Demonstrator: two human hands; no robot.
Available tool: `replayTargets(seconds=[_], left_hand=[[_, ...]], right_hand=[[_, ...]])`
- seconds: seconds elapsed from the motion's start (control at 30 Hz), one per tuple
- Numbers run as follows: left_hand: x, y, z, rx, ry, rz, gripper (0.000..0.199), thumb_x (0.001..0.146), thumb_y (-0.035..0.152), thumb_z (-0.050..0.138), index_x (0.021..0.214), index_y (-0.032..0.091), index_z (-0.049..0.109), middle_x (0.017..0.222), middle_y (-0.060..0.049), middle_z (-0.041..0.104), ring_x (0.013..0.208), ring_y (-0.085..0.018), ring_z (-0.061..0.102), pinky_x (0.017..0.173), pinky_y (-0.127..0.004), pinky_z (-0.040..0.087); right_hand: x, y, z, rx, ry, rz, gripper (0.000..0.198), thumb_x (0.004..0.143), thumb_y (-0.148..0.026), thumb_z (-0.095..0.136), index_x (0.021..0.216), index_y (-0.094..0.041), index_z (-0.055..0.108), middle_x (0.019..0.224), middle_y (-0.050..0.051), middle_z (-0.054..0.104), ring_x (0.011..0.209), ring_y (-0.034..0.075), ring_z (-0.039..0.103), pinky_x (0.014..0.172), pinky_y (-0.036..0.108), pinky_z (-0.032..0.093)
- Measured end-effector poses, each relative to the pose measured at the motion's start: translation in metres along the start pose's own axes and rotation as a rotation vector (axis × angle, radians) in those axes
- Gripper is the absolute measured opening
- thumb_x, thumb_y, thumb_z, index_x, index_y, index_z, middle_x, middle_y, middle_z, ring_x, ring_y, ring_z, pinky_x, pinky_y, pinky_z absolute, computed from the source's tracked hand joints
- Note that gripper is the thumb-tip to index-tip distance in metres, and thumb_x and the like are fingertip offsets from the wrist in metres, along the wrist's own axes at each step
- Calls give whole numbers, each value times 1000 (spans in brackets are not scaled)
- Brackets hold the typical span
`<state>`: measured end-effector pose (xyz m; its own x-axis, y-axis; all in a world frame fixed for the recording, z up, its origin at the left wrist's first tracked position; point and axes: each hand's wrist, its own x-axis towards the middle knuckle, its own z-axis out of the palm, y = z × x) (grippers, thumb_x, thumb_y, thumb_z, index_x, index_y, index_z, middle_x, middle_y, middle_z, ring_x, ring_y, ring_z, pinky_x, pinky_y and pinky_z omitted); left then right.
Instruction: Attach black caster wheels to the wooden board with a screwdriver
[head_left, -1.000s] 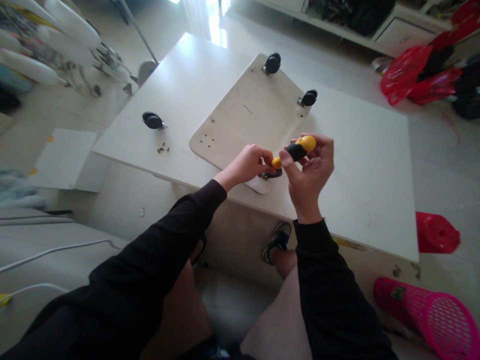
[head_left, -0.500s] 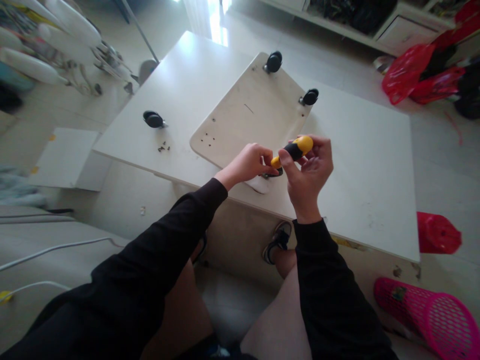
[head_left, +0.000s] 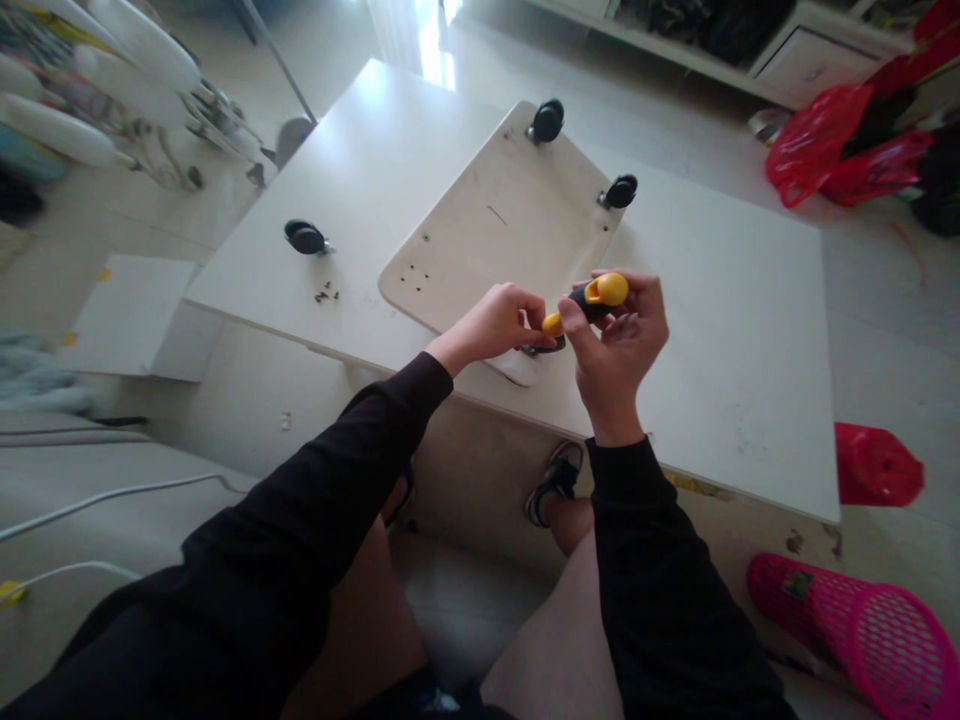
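My right hand (head_left: pixel 622 335) is closed around the yellow and black handle of a screwdriver (head_left: pixel 609 290), which points down toward the near corner of an upturned white board (head_left: pixel 465 240). Beside the screwdriver's lower end, my left hand (head_left: pixel 502 320) is closed with its fingertips pinched together; what they grip is hidden. Just under both hands a black caster (head_left: pixel 551 346) shows in part at that corner. Two more casters, a black one (head_left: pixel 548 120) and another (head_left: pixel 621 191), stand on the board's far corners. Several holes mark its left corner.
A loose caster (head_left: pixel 306 237) and several small screws (head_left: pixel 326 293) lie left of the board on the white table (head_left: pixel 735 330). A pink mesh basket (head_left: pixel 855 625) and a red object (head_left: pixel 877 465) are at the right. A white box (head_left: pixel 127 315) is on the floor at left.
The screwdriver's handle has turned a little in my right hand, so its yellow end faces differently. My left hand has kept its place; the board and casters look the same.
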<state>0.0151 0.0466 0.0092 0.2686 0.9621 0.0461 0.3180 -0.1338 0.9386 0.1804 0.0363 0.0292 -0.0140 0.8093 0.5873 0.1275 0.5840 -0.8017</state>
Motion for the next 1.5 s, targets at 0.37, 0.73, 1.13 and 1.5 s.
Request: replayTargets(seconds=[0.37, 0.73, 1.13, 1.5], left_hand=[[0, 3, -1, -20, -31, -19, 15, 79, 16, 85, 68, 12, 75, 56, 1, 65, 48, -8, 57, 52, -21, 43], [0, 2, -5, -54, -98, -29, 12, 82, 19, 84, 73, 13, 79, 56, 1, 65, 47, -8, 57, 53, -21, 45], [0, 1, -8, -72, -143, -14, 8, 86, 20, 81, 83, 13, 83, 59, 0, 68, 48, -8, 58, 52, -21, 45], [-1, 1, -8, -39, -117, 1, 10, 84, 22, 84, 86, 13, 83, 62, 0, 69, 51, -9, 62, 54, -20, 47]], right_hand=[[-2, -1, 0, -3, -32, 31, 38, 88, -53, 79, 113, -30, 60, 106, -2, 67, 92, 15, 73, 78, 35, 68], [-1, -2, -1, 50, -50, 44, 36, 89, -50, 78, 115, -31, 60, 107, -2, 67, 92, 16, 75, 82, 39, 70], [0, 0, -2, 84, -27, 35, 35, 88, -46, 81, 113, -31, 62, 106, -3, 70, 90, 15, 77, 81, 36, 70], [0, -2, -3, 76, -10, 58, 34, 85, -42, 82, 111, -30, 65, 107, -4, 71, 92, 13, 76, 84, 33, 70]])
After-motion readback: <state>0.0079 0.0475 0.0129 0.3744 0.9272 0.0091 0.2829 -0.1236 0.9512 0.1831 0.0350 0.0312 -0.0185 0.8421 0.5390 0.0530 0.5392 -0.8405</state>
